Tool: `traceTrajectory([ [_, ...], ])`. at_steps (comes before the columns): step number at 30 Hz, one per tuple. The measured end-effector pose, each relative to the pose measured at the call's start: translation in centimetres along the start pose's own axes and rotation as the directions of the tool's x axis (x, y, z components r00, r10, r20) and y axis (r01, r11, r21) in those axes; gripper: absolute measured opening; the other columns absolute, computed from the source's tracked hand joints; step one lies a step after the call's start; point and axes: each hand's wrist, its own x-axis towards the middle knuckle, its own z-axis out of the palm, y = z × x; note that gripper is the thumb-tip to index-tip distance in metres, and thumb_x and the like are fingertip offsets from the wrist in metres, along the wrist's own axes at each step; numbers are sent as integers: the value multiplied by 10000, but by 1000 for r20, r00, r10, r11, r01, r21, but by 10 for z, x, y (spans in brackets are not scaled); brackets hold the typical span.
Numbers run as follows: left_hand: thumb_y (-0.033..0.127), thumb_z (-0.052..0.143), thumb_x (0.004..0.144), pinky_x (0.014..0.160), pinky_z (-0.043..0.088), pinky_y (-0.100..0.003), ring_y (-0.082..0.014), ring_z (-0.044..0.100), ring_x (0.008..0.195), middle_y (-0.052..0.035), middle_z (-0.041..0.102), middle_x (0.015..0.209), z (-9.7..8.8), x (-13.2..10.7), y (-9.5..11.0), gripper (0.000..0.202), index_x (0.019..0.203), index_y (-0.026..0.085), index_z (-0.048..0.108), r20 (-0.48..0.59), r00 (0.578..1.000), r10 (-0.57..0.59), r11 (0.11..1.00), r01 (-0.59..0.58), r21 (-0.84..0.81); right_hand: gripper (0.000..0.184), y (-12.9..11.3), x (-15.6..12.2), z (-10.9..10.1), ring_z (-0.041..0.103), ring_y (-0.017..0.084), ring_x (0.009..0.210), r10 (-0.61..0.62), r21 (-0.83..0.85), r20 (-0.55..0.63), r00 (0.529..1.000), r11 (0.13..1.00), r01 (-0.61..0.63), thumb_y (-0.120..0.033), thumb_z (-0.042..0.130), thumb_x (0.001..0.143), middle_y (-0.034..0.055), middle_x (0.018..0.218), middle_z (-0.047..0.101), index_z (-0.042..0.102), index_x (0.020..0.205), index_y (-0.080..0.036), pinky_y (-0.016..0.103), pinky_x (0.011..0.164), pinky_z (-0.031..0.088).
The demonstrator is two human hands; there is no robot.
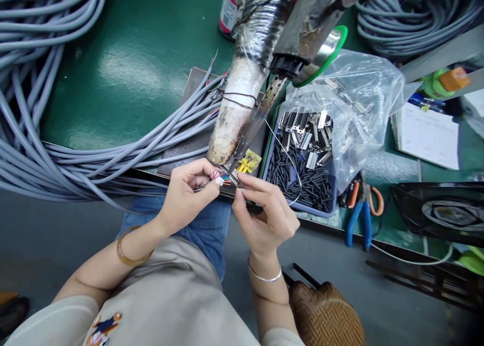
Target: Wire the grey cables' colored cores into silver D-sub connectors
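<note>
Near the table's front edge my left hand (191,187) is closed, thumb and fingers pinching a cable end whose thin coloured wires (226,176) fan out. A small metal multi-pin connector (233,176) sits at those wires, right under the tip of a soldering iron (260,111) that points down from above. My right hand (268,210) is closed too, its fingertips pinched on a thin strand of solder wire (297,167) beside the connector. That strand loops up over the parts tray. The exact contact between wires, connector and iron tip is too small to tell.
A blue tray (335,199) holds metal connectors and black sleeves, partly under a plastic bag (372,83). Pliers (361,215) lie to its right. Grey cables (124,157) spread across the left. A wrapped tube (236,99) hangs beside the iron. A woven stool (327,315) stands below.
</note>
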Motion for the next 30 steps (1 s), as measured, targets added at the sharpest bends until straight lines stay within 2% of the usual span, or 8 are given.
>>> traceTrajectory([
  [4, 212, 747, 737, 381, 286, -153, -11, 360, 420, 40, 581, 630, 0, 0, 1, 161, 678, 154, 608, 2, 999, -55, 998, 55, 4, 200, 1, -3, 0, 794, 157, 841, -90, -82, 24, 996, 992, 92, -57, 699, 840, 68, 1028, 820, 598, 863, -228, 248, 711, 649],
  [7, 212, 749, 728, 377, 293, -151, -9, 378, 425, 26, 607, 669, 0, 0, 1, 163, 676, 148, 609, 6, 998, -70, 998, 70, 3, 190, 1, -5, 0, 795, 151, 832, -117, -109, 29, 993, 987, 120, -60, 703, 844, 81, 1016, 822, 602, 878, -217, 228, 709, 640],
  [13, 227, 771, 731, 369, 325, -142, -2, 404, 418, 4, 651, 732, -4, -4, -1, 193, 682, 143, 604, 40, 994, -100, 994, 102, -46, 213, -2, -7, -1, 797, 148, 816, -58, -75, -16, 998, 996, 57, -59, 738, 844, 41, 1002, 823, 631, 933, -220, 229, 727, 643],
  [18, 243, 785, 738, 367, 363, -142, -24, 450, 401, 16, 606, 632, -6, -7, -4, 201, 690, 134, 622, 79, 987, -138, 985, 145, -91, 193, -5, -10, 2, 796, 154, 823, 72, -36, -28, 997, 997, -73, -67, 731, 854, 18, 960, 816, 624, 893, -224, 246, 712, 650],
  [25, 188, 782, 702, 368, 314, -140, -6, 409, 416, 15, 626, 674, -1, -4, -2, 187, 652, 138, 609, 2, 996, -90, 993, 90, -81, 238, -6, -11, 5, 801, 163, 875, -75, -116, -17, 997, 991, 73, -14, 718, 843, 83, 1011, 821, 646, 969, -203, 236, 803, 652],
  [30, 180, 777, 698, 384, 311, -144, -8, 411, 430, 22, 634, 680, -1, -1, 0, 167, 660, 143, 619, -15, 997, -69, 996, 68, -54, 221, -6, -6, 5, 797, 150, 875, -41, -95, -15, 999, 995, 39, -33, 706, 843, 67, 1029, 822, 609, 910, -220, 227, 771, 645],
])
